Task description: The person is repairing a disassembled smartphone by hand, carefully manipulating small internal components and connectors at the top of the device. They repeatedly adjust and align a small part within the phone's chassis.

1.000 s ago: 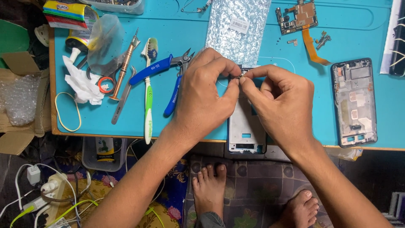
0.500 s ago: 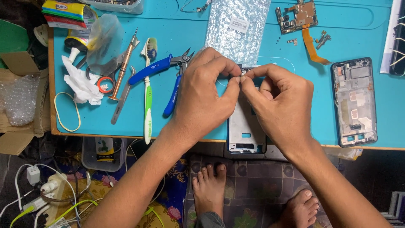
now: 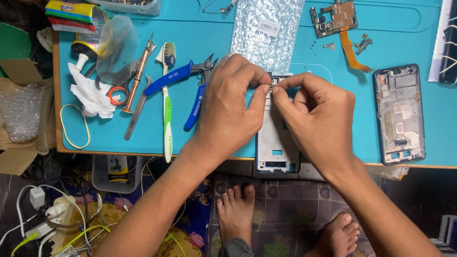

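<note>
Keep your left hand point(image 3: 228, 112) and right hand point(image 3: 316, 112) pinched tight on the tiny part point(image 3: 271, 88) at the top edge of the white phone frame point(image 3: 277, 145), which overhangs the near edge of the blue mat point(image 3: 214, 138); steady both wrists and work slowly. Against 0.5 s ago, nothing has visibly shifted: the same 2-handed pinch, the frame unmoved.

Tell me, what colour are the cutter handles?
Blue, on the cutters left of the left hand; head view.
</note>
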